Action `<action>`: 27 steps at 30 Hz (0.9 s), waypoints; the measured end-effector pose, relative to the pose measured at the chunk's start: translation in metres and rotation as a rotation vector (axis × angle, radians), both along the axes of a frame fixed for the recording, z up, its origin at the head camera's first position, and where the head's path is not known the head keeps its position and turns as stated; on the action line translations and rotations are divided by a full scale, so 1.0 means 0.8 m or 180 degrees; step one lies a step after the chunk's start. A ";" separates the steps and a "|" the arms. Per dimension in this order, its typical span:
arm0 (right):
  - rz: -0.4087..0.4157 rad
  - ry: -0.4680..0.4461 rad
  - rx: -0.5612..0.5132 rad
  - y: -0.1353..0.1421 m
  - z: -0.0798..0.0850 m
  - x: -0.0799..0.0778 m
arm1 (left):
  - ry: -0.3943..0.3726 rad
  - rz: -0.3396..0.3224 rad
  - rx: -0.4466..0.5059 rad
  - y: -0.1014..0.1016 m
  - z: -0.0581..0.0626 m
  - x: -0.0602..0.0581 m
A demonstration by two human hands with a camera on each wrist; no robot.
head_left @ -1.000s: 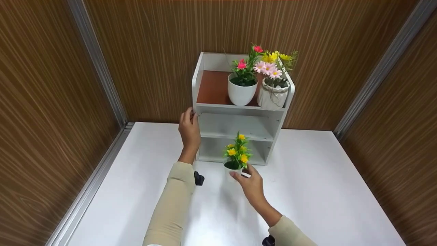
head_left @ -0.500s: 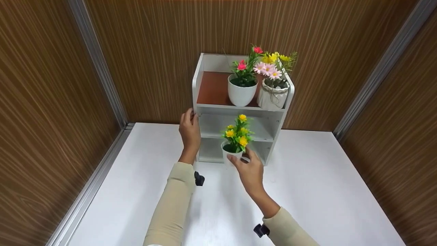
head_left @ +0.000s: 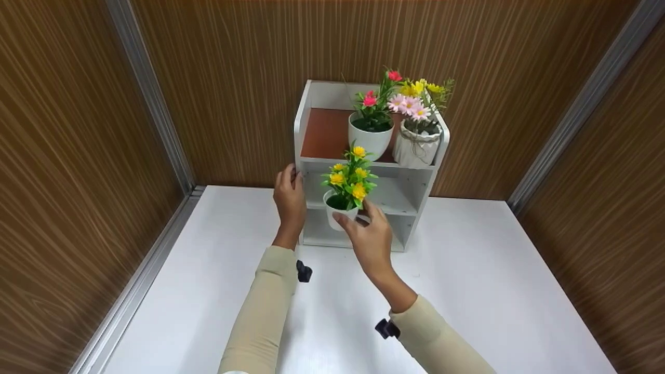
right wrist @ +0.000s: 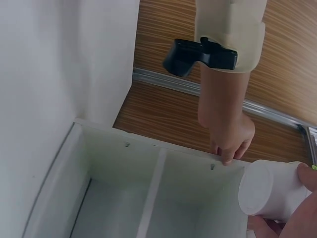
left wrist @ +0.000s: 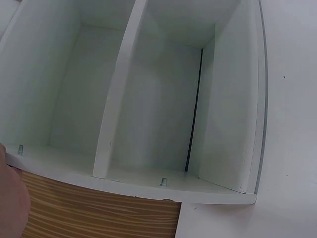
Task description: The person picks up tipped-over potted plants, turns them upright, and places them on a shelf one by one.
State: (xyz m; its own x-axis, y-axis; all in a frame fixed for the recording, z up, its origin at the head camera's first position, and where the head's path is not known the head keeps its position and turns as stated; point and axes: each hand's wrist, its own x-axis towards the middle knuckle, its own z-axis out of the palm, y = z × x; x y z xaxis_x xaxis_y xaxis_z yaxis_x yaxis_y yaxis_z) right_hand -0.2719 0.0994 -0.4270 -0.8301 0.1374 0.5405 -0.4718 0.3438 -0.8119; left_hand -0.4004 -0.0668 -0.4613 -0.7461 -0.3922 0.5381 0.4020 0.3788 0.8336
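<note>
A small white pot of yellow artificial flowers [head_left: 340,179] is in my right hand [head_left: 370,236], thumb and fingers round the pot's side. In the head view it overlaps the front of the white shelf unit [head_left: 427,195], about level with the lower compartments. The right wrist view shows the white pot [right wrist: 272,191] from its base, raised beside the unit's edge. My left hand [head_left: 291,200] grips the unit's left side panel just below the top board. In the left wrist view only part of that hand [left wrist: 12,201] shows at the panel's edge.
On the unit's brown top board [head_left: 324,135] stand a white pot with red flowers [head_left: 370,136] and a cream, twine-tied pot with pink and yellow flowers [head_left: 417,145]. Wood-grain walls [head_left: 234,93] enclose the white table [head_left: 493,280]. Small metal pegs [left wrist: 164,182] stick out inside the compartments.
My right hand has lifted the yellow-flowered pot up and forward from low before the unit, shifting slightly left. My left hand stays on the side panel.
</note>
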 end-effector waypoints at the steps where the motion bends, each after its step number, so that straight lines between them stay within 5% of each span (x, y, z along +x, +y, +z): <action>1: -0.0002 0.0051 0.0020 -0.002 0.003 -0.002 | 0.0006 -0.0008 0.0005 0.000 0.000 0.000; 27: -0.0475 0.0245 0.0335 -0.046 0.072 -0.083 | 0.0088 0.0015 -0.0017 0.001 0.000 0.000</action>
